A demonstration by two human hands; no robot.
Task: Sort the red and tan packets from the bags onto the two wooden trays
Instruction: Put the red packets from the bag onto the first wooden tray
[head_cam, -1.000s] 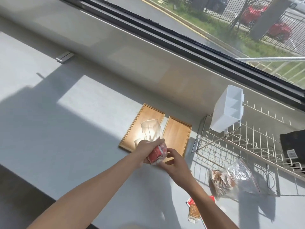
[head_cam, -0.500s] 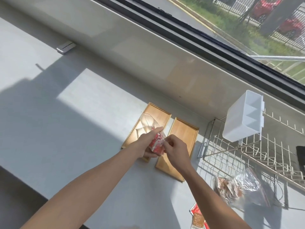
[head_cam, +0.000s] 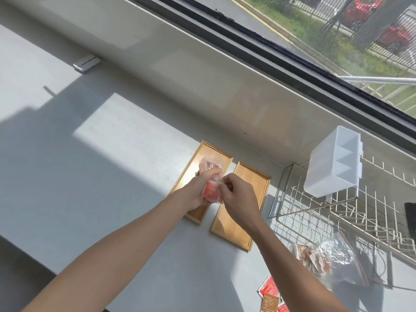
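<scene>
Two wooden trays lie side by side on the grey counter, the left tray (head_cam: 216, 157) and the right tray (head_cam: 252, 176). Above the left tray my left hand (head_cam: 198, 192) grips a clear plastic bag of red packets (head_cam: 210, 191). My right hand (head_cam: 238, 199) pinches the same bag from the right side. A second clear bag with tan packets (head_cam: 322, 262) lies on the counter at the lower right. A few loose red and tan packets (head_cam: 270, 296) rest near the bottom edge. Both trays look bare where visible.
A white wire dish rack (head_cam: 351, 212) stands to the right of the trays, with a white divided caddy (head_cam: 333, 167) hung on it. A dark object (head_cam: 410, 219) sits at the far right. A small silver device (head_cam: 86, 63) lies by the window ledge.
Both hands with the red-packet bag have moved away from me, over the left tray. The bag, upright a second ago, is now crumpled between my hands. The view has shifted.
</scene>
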